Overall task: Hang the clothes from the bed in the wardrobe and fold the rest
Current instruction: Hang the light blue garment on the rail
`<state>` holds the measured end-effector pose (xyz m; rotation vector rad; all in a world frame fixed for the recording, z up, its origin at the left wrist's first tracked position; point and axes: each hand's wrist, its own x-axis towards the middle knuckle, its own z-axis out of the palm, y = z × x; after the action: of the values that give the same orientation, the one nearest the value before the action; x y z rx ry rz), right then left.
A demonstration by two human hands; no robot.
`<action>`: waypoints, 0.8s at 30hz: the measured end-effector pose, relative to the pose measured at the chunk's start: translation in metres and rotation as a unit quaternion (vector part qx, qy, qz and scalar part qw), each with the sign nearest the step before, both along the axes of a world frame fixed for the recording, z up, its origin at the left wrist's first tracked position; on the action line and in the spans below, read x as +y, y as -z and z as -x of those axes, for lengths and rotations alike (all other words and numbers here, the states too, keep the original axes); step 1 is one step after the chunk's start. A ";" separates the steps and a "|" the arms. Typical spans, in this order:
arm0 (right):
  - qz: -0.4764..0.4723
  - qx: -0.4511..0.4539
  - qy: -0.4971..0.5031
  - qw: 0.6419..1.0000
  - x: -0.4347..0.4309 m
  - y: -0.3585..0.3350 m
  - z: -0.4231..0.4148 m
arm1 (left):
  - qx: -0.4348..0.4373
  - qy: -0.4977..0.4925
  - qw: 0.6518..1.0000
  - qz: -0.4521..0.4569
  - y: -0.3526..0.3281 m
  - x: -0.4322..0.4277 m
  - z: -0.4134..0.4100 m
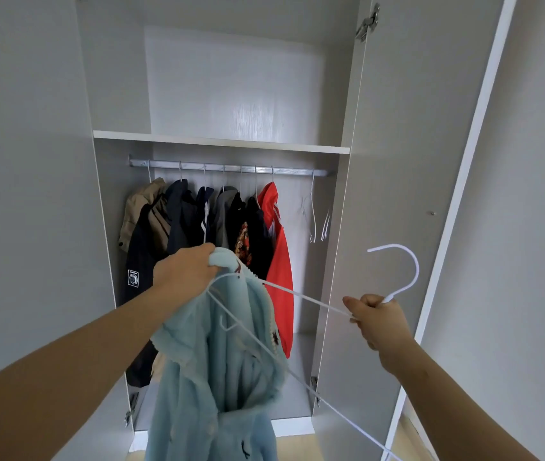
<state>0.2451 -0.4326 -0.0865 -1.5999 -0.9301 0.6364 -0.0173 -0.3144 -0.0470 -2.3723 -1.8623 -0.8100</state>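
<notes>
As a person stands before an open wardrobe, the left hand [186,272] is closed tight round the bunched collar end of a pale blue fleece garment [217,377]. The right hand [375,316] has its fingers curled round the neck of a thin white hanger [410,274], just under the hook. One arm of the hanger runs from the right hand across to the fabric gathered at the left hand, where its tip appears to sit inside a shoulder. The other arm slants down toward the lower right, bare. The fleece hangs from the left hand in front of the wardrobe, not yet on the rail [231,168]. The step in hand looks to be dressing the hanger. It would go best with the left hand holding the neck opening wide, the right steering the free arm into the opposite shoulder, and the heavy pile settled evenly before the hook is lifted. Beyond the hands, a row of jackets [181,214] in khaki, navy, grey and black ends in a red garment [279,261]. Empty white hangers [312,214] hang near the rail's right end, and the gap between seems the natural slot. A shelf [221,143] spans the wardrobe above the rail, and the right door [397,161] stands open.
</notes>
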 end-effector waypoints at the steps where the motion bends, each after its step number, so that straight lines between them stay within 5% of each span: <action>1: 0.003 0.007 -0.001 1.000 -0.001 0.000 0.000 | 0.025 0.005 1.000 -0.004 -0.001 0.000 0.002; 4: 0.002 -0.002 -0.019 1.000 0.001 0.002 0.008 | 0.005 0.036 0.999 -0.008 0.002 0.000 0.004; 9: 0.010 -0.072 -0.049 0.996 0.008 0.006 0.034 | -0.178 0.105 0.978 0.036 0.001 -0.003 -0.011; 18: -0.061 -0.083 -0.004 0.995 0.019 0.013 0.063 | -0.366 0.265 0.875 0.175 0.002 -0.049 -0.065; 21: -0.108 -0.030 0.031 0.993 0.016 0.006 0.050 | -0.173 0.329 0.928 0.012 0.006 -0.051 -0.059; 24: -0.120 -0.002 0.022 0.992 0.015 0.001 0.044 | 0.094 0.349 0.910 -0.202 0.017 -0.044 -0.056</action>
<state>0.2012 -0.4172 -0.0876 -1.4027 -0.9359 0.4709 0.0387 -0.3589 -0.0644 -2.6829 -0.6545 -0.8392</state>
